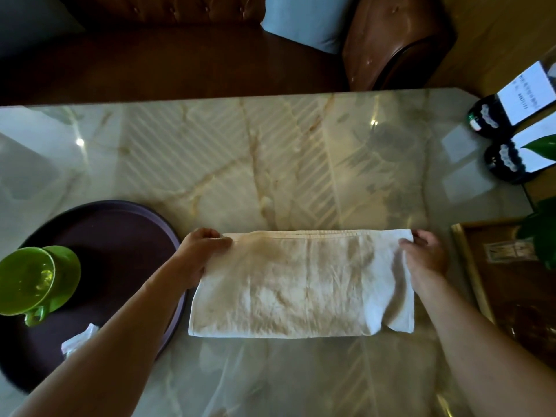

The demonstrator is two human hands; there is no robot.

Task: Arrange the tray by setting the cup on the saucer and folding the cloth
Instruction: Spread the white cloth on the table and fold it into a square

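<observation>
A white cloth (304, 284) lies folded into a long rectangle on the marble table (270, 164). My left hand (201, 251) pinches its far left corner. My right hand (424, 257) pinches its far right corner. A green cup (25, 279) sits on a green saucer (67, 272) at the left side of the round dark tray (126, 233). My left forearm crosses over the tray's right part.
A small white wrapped item (79, 338) lies on the tray near my left arm. A wooden tray (493, 284) and green plant leaves (541, 236) stand at the right. Two dark bottles with card signs (496, 136) are at the far right. A brown sofa with a blue cushion (310, 22) is behind the table.
</observation>
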